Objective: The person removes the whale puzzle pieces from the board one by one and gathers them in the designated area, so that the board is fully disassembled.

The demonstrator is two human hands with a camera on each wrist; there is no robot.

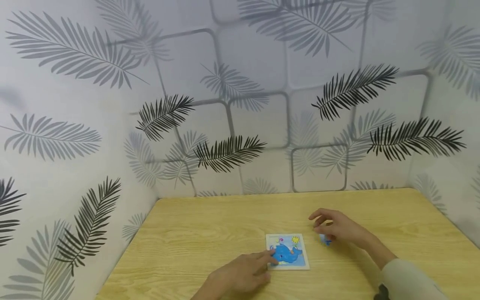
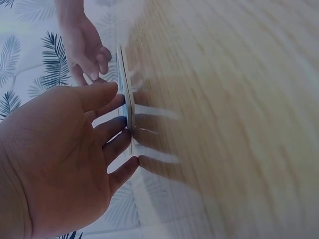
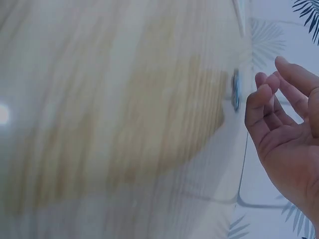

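A small square picture board (image 1: pixel 288 255) with a white border lies flat on the table, showing a blue whale and a yellow sun. My left hand (image 1: pixel 241 271) reaches over its left edge, fingertips resting on the picture. In the left wrist view the fingers of that hand (image 2: pixel 60 154) are extended, and the board (image 2: pixel 125 82) is seen edge-on. To the right of the board lies a small blue piece (image 1: pixel 325 240), partly hidden under my right hand (image 1: pixel 342 226). The right wrist view shows the right hand (image 3: pixel 286 129) loosely bent, apart from the blue piece (image 3: pixel 236 92).
Both things lie on a light wood-grain table (image 1: pixel 195 229). White wall covering (image 1: pixel 258 121) with grey and black feather prints rises behind the table and along its sides. A dark object (image 1: pixel 381 291) shows beside the right sleeve at the bottom edge.
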